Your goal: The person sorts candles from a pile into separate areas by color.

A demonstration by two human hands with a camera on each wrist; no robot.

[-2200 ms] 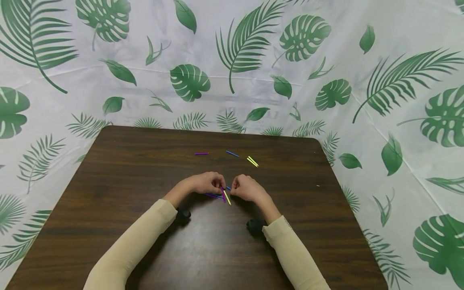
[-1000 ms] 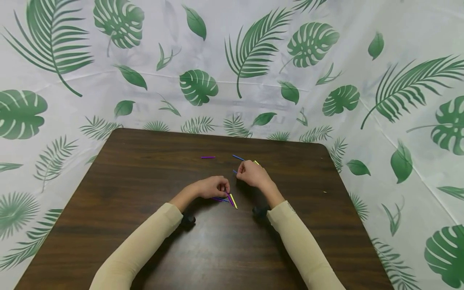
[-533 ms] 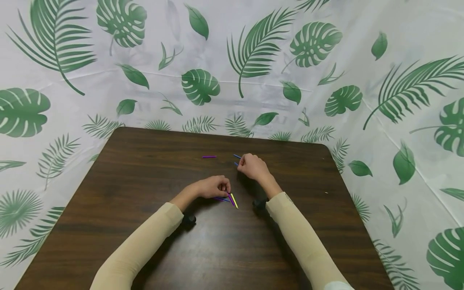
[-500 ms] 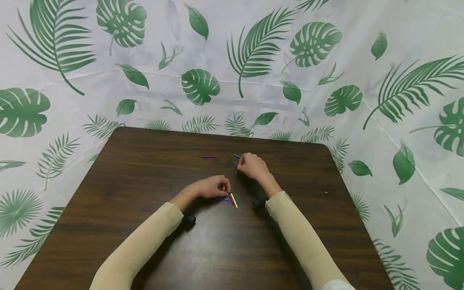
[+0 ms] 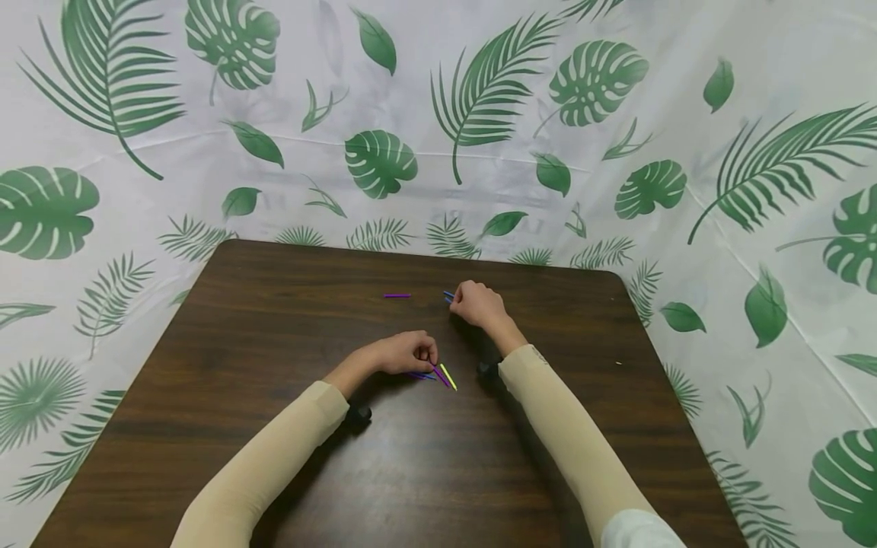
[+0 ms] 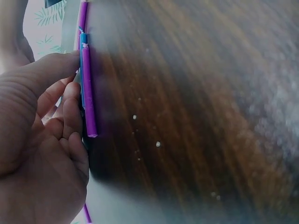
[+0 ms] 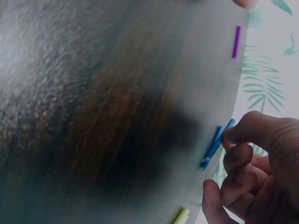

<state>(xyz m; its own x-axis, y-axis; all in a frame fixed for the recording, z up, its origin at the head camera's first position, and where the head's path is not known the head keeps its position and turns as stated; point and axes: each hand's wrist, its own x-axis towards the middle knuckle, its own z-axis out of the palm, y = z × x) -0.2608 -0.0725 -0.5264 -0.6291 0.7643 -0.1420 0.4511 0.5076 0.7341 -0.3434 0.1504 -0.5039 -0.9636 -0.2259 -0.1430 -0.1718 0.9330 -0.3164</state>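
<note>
In the head view my left hand (image 5: 404, 354) pinches one end of a thin purple candle (image 5: 441, 377). Alongside it lies a yellow candle (image 5: 448, 377). Under those fingers, a purple candle (image 6: 90, 98) and a blue candle (image 6: 83, 39) lie together, with small wick-like tips showing in the left wrist view. Farther back, my right hand (image 5: 477, 304) holds a blue candle (image 7: 229, 126) between thumb and fingers. A second blue candle (image 7: 216, 134) lies right against it, nearly parallel.
A lone purple candle (image 5: 397, 295) lies toward the back of the dark wooden table (image 5: 308, 304). Yellow candles (image 7: 181, 216) show at the bottom of the right wrist view, hidden behind the right hand in the head view. White crumbs (image 6: 158, 144) dot the tabletop. A leaf-print curtain (image 5: 301, 167) hangs behind.
My right hand has carried the blue candle from beside the left hand to the back, next to the other blue one. The left hand stays nearly in place; the purple candle's free end has swung slightly right.
</note>
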